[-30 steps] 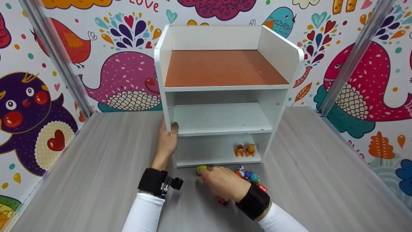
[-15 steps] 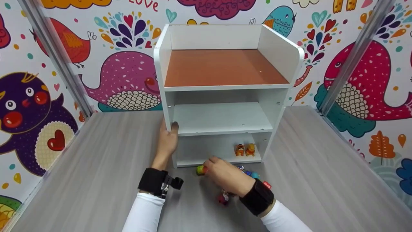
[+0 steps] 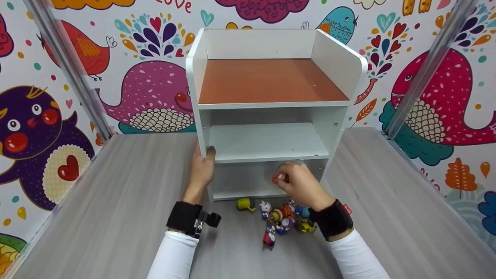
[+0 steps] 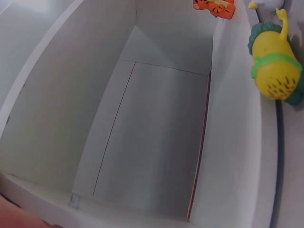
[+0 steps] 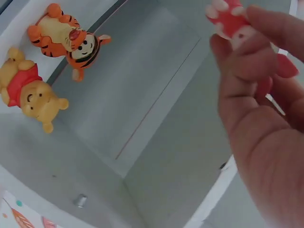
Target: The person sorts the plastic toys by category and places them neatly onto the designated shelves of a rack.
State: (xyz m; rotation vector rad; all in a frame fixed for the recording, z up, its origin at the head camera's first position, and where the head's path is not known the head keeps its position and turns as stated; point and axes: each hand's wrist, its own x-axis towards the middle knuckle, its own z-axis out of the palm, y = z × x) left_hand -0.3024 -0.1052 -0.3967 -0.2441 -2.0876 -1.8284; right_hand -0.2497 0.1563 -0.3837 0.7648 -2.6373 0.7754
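Observation:
In the head view my left hand (image 3: 202, 170) grips the left side panel of a white shelf unit (image 3: 267, 104), thumb on its front edge. My right hand (image 3: 302, 184) is raised before the bottom compartment, pinching a small red and pink toy figure (image 5: 232, 21) between thumb and fingers. On the bottom shelf stand a striped tiger figure (image 5: 71, 40) and a yellow bear figure (image 5: 33, 92) in a red shirt; the right hand hides them in the head view. A yellow and green toy (image 3: 245, 204) lies on the floor near the shelf's base.
Several small toy figures (image 3: 285, 213) lie clustered on the grey floor in front of the unit, below my right hand. One red figure (image 3: 269, 238) lies nearest to me. Patterned walls (image 3: 155, 100) stand behind and at both sides.
My right hand has lifted the red and pink toy figure off the floor and moved up and right to the bottom compartment, uncovering the floor toys. The left hand has stayed put.

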